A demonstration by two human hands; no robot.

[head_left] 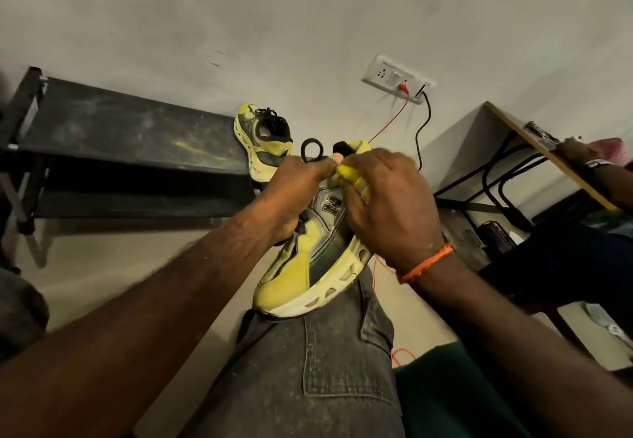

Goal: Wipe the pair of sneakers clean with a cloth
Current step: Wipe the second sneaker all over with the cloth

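A: Where's the sneaker being cleaned?
B: Resting on the person's knee, toe toward the camera. The left hand grips it at the collar; the right hand pinches a yellow cloth against the heel side.
A: And the other sneaker?
B: On the floor by the black rack, untouched.
A: Advice?
B: I'd keep the collar braced and rub in short strokes, since the grey side panel looks grimy

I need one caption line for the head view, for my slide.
Left hand steadies yellow sneaker on the knee; right hand rubs its side with a yellow cloth.
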